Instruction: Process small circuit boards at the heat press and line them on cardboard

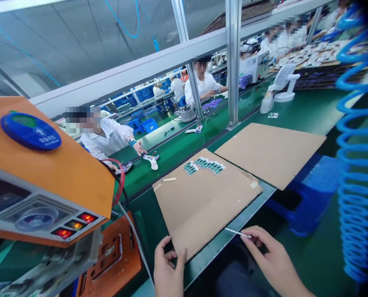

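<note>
My left hand is at the near left corner of a brown cardboard sheet, with its thumb and curled fingers around the corner. In my right hand, a thin white stick is pinched between thumb and fingers, its tip pointing left over the bench's front edge. Several small green-and-white circuit boards lie in rows on the far part of the sheet. Left of them rests a small pale flat stick.
An orange machine with lit buttons fills the left. A second cardboard sheet spans the bench and a blue stool. A coiled blue hose hangs at right. Across the green conveyor, a person reaches towards a white gun-shaped part.
</note>
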A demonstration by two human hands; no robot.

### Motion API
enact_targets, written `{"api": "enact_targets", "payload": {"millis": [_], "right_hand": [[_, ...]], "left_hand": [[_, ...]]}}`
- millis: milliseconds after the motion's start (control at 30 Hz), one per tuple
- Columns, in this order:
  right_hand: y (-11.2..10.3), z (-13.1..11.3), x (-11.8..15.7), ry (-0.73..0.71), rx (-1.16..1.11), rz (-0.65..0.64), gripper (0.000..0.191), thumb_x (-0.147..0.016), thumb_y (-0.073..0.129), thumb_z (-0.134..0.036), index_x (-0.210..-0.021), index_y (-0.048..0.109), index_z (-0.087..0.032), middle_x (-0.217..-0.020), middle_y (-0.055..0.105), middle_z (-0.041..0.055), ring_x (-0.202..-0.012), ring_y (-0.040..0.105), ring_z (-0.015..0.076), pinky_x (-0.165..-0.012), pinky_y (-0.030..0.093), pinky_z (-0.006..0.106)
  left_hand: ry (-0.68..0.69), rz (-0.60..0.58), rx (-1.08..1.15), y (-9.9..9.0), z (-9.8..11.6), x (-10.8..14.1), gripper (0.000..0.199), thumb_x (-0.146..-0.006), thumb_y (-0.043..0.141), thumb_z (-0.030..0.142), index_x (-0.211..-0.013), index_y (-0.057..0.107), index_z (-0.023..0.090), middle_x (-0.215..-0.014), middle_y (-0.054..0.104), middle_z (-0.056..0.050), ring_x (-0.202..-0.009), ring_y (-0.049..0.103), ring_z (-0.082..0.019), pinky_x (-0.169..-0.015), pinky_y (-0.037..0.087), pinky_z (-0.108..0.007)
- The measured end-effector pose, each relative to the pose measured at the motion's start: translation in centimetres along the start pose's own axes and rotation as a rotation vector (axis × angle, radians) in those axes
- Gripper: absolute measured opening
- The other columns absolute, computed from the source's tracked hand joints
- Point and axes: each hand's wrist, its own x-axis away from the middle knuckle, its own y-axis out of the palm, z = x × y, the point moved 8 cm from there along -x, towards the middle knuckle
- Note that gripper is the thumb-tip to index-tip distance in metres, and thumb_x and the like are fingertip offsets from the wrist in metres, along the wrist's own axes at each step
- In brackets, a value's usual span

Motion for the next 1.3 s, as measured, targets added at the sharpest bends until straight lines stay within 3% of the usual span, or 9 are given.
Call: {"api": "enact_targets", "payload": {"millis": [133, 267, 433, 633, 767, 967, 1100, 1200, 1300], "right_hand": [[-0.6, 0.1, 0.2, -0.006, 0.0, 0.005, 0.013, -0.092, 0.064, -0.036, -0.09, 0.071, -0.024, -0.083, 0.07, 0.0054, -0.067, 0.064, 0.0195, -0.055, 0.053, 0.029], [-1.0, -0.5, 0.2, -0.099, -0.018, 0.013, 0.007, -0.092, 0.065, -0.027, -0.092, 0.072, -0.025, -0.087, 0.07, 0.0063, -0.076, 0.067, 0.0218, -0.059, 0.054, 0.031], [-1.6, -1.7, -0.3, -0.251, 0.021, 0.049, 0.018, -0.089, 0.067, -0.012, -0.1, 0.073, -0.026, -0.089, 0.069, 0.0049, -0.082, 0.066, 0.0199, -0.07, 0.056, 0.033], [-0.2, -3.4, -2.8, -0.384, 0.258, 0.057, 0.016, -0.094, 0.062, -0.016, -0.1, 0.075, -0.024, -0.082, 0.071, 0.004, -0.076, 0.062, 0.0186, -0.069, 0.049, 0.034], [2.0, -3.7, -4.9, -0.404, 0.477, -0.005, 0.019, -0.098, 0.057, -0.022, -0.096, 0.075, -0.022, -0.09, 0.073, 0.0064, -0.084, 0.06, 0.0214, -0.075, 0.044, 0.037], [5.2, -4.3, -6.8, -0.402, 0.627, -0.136, 0.027, -0.103, 0.047, -0.025, -0.103, 0.073, -0.02, -0.096, 0.072, 0.007, -0.091, 0.057, 0.0216, -0.083, 0.038, 0.038], [5.7, -3.6, -8.9, -0.34, 0.737, -0.165, 0.025, -0.099, 0.049, -0.02, -0.104, 0.074, -0.019, -0.096, 0.071, 0.0089, -0.095, 0.055, 0.0248, -0.084, 0.037, 0.039], [6.2, -3.8, -9.9, -0.413, 0.706, -0.188, 0.017, -0.09, 0.059, -0.015, -0.092, 0.076, -0.018, -0.084, 0.07, 0.0094, -0.085, 0.056, 0.0256, -0.078, 0.038, 0.039], [5.8, -3.8, -9.0, -0.464, 0.631, -0.198, 0.018, -0.092, 0.056, -0.017, -0.091, 0.074, -0.018, -0.087, 0.071, 0.0098, -0.088, 0.059, 0.0268, -0.079, 0.04, 0.039]], "left_hand": [[-0.134, -0.061, 0.185, 0.0, -0.3, -1.2, 0.068, -0.069, 0.078, 0.059, -0.119, 0.056, 0.018, -0.085, 0.068, -0.006, -0.068, 0.067, -0.019, -0.062, 0.054, -0.03], [-0.265, -0.122, 0.271, 0.5, -0.2, -1.5, 0.071, -0.08, 0.069, 0.059, -0.136, 0.048, 0.021, -0.087, 0.072, -0.007, -0.067, 0.068, -0.018, -0.057, 0.054, -0.027], [-0.366, -0.098, 0.533, 1.2, 1.7, -0.8, 0.059, -0.087, 0.067, 0.029, -0.141, 0.047, 0.018, -0.108, 0.074, -0.012, -0.094, 0.073, -0.021, -0.087, 0.058, -0.033], [-0.314, 0.041, 0.559, 0.9, 4.1, -1.5, 0.039, -0.092, 0.056, 0.009, -0.131, 0.059, 0.014, -0.118, 0.072, -0.012, -0.101, 0.07, -0.015, -0.109, 0.046, -0.036], [-0.286, 0.075, 0.569, 0.5, 5.1, -2.3, 0.037, -0.092, 0.057, 0.007, -0.128, 0.062, 0.013, -0.111, 0.073, -0.009, -0.092, 0.07, -0.011, -0.111, 0.045, -0.037], [-0.25, 0.148, 0.566, -0.9, 6.5, -3.7, 0.038, -0.092, 0.058, 0.008, -0.129, 0.061, 0.013, -0.11, 0.072, -0.007, -0.084, 0.068, -0.008, -0.112, 0.044, -0.038], [-0.262, 0.157, 0.578, -0.7, 6.3, -3.6, 0.041, -0.093, 0.055, 0.008, -0.134, 0.058, 0.014, -0.117, 0.071, -0.01, -0.092, 0.07, -0.012, -0.114, 0.041, -0.041], [-0.271, 0.123, 0.589, 0.0, 5.2, -3.2, 0.044, -0.093, 0.054, 0.012, -0.137, 0.055, 0.014, -0.124, 0.069, -0.013, -0.102, 0.07, -0.017, -0.114, 0.041, -0.042], [-0.242, 0.057, 0.562, 0.8, 3.9, -3.1, 0.048, -0.093, 0.054, 0.02, -0.141, 0.051, 0.015, -0.124, 0.07, -0.016, -0.108, 0.07, -0.023, -0.107, 0.049, -0.042]]}}
